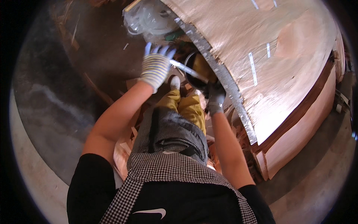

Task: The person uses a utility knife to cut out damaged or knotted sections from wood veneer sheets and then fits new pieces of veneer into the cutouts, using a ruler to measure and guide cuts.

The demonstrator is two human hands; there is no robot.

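Note:
My left hand (156,66), in a striped white glove with blue fingertips, is raised above the floor with its fingers stretched out and apart. A long pale strip (188,70) runs from beside this hand down toward my right hand; its kind is unclear. My right hand (216,96), in a dark grey glove, is low beside the workbench edge, its fingers lost in shadow. Just beyond it is a round black container (190,76) with something yellowish-brown (203,67) in or over it. Whether my right hand grips the strip or the container's rim cannot be made out.
A large stack of thin wood veneer sheets (231,33), with short white tape strips on top, fills the right. A worn metal edge (223,74) runs along it. Clear plastic wrapping (149,20) lies at the far side. Wood scraps (126,149) litter the floor around my legs.

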